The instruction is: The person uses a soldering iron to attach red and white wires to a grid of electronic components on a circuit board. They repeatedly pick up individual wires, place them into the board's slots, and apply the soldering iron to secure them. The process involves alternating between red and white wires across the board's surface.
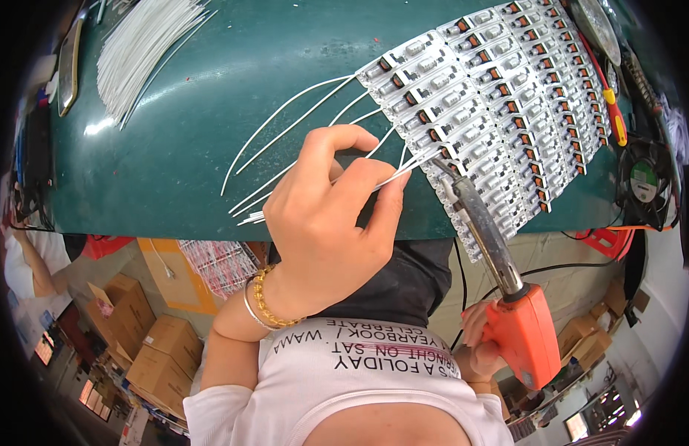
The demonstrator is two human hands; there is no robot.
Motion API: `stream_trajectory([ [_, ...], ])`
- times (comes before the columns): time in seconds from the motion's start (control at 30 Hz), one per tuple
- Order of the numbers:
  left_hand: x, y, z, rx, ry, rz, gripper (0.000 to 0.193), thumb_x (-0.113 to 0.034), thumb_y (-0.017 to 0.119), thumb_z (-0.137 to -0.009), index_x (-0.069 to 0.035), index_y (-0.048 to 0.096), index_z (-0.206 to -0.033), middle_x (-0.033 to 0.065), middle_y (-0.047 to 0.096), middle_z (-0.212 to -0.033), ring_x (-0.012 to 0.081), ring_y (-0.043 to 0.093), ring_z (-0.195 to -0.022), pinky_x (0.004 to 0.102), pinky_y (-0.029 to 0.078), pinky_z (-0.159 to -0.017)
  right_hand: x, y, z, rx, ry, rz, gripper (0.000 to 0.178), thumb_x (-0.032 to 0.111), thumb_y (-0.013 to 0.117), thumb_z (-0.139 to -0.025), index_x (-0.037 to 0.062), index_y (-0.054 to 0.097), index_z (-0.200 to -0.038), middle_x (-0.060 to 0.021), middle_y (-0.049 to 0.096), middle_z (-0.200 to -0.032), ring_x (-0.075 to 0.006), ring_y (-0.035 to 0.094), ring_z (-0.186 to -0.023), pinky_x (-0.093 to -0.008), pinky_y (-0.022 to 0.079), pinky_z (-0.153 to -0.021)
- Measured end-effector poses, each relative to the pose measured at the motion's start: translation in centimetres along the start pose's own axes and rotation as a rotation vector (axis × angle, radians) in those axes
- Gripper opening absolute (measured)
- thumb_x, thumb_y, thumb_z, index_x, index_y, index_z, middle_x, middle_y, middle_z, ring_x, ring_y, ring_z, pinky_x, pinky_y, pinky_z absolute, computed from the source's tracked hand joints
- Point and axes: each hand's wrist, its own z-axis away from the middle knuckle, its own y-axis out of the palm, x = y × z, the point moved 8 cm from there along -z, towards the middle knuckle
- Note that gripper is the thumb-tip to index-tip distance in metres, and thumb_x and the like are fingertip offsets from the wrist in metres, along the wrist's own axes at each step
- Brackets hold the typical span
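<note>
My left hand pinches several thin white wires between thumb and forefinger. Their ends reach the near left edge of a panel of small silver modules with orange-and-black parts. My right hand is wrapped around the handle of a red soldering gun. Its dark tip points up at that same edge, close to the wire ends; whether it touches them I cannot tell. Other white wires run left from the panel, partly behind my left hand.
On the green table lies a bundle of loose white wires at the far left. To the right are a red-and-yellow screwdriver and a black fan. A dark cable hangs below the edge. Cardboard boxes stand on the floor.
</note>
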Motion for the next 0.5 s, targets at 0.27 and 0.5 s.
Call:
stream_trajectory([
  [0.27,0.0,-0.1,0.0,-0.015,0.027,0.009,0.014,0.005,0.076,-0.070,0.000,0.068,-0.080,0.0110,0.062,-0.099,0.0098,0.049,-0.057,0.0226,0.041,-0.054,-6.2,-1.8,6.1,-0.046,-0.027,0.078,0.076,0.063,0.063,-0.081,-0.0050,0.052,-0.113,0.0031,0.046,-0.054,-0.0123,0.042,-0.044,-0.0297,0.039,-0.048],
  [0.5,-0.1,-0.2,0.1,-0.024,0.039,-0.018,0.014,0.005,0.076,-0.070,-0.001,0.068,-0.080,0.0108,0.062,-0.098,0.0087,0.048,-0.055,0.0224,0.040,-0.052,0.5,0.2,0.1,0.177,-0.023,0.185,0.035,0.027,0.062,-0.066,0.0036,0.056,-0.091,-0.0058,0.054,-0.067,-0.0242,0.052,-0.054,-0.0350,0.042,-0.052],
])
